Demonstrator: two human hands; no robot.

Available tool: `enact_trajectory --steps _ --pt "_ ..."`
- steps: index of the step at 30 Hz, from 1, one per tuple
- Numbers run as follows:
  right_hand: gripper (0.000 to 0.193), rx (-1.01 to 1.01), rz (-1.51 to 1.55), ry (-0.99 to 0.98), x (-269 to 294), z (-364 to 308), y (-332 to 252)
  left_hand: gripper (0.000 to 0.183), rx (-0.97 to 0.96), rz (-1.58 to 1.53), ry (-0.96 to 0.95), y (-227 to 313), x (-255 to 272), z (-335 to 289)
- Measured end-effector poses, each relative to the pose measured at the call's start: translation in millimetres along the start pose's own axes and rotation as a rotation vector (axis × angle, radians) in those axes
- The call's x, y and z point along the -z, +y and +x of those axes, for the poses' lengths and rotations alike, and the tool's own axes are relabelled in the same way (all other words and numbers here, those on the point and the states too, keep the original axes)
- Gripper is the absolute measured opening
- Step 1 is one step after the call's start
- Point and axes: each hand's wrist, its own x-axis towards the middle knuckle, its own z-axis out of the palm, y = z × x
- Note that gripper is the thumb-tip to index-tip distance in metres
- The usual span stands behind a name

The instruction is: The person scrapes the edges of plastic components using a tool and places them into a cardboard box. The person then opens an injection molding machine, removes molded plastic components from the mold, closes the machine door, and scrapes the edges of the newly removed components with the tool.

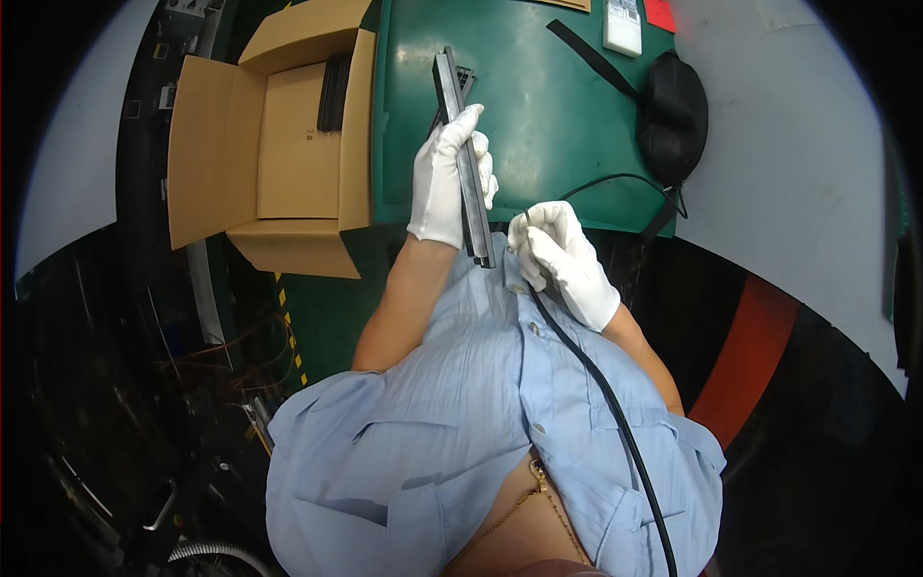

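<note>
My left hand (pixel 445 183), in a white glove, is closed around a long dark grey bar (pixel 468 183). The bar has a channel-like profile and points away from me, its near end reaching over my shirt. Behind its far end shows another dark slotted piece (pixel 465 79); whether it lies on the table or is also held, I cannot tell. My right hand (pixel 565 258), also gloved, is pinched just right of the bar's near end. A thin dark tip shows at its fingers, too small to name. The two hands are apart.
An open cardboard box (pixel 300 183) at the left holds dark strips (pixel 334 93). On the green table (pixel 548 115) are a black case (pixel 671 120) with a strap, a thin cord (pixel 615 178) and a white pack (pixel 623 29). A black cable (pixel 615 409) hangs down my front.
</note>
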Motion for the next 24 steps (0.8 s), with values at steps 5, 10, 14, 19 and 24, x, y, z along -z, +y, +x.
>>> enact_trajectory --steps 5,10,14,19,24 --pt "0.018 0.013 0.021 0.099 -0.5 -6.9 8.6 0.044 0.050 0.082 -0.010 -1.7 3.0 -6.6" --pt "0.022 0.091 -0.201 0.005 -3.1 -12.3 6.7 0.045 0.082 0.143 -0.041 -4.6 6.1 -11.3" --pt "0.019 -0.014 -0.327 0.084 -8.3 -15.6 -6.9 0.046 0.096 0.150 -0.075 -6.1 7.4 -15.5" --pt "0.019 0.628 -0.797 0.020 3.7 -7.0 -0.1 0.050 0.105 0.183 -0.100 -6.9 4.7 -18.8" --pt "0.016 0.721 -0.870 0.013 3.7 -3.2 -0.6 0.052 0.092 0.217 -0.117 -10.8 6.7 -19.6"
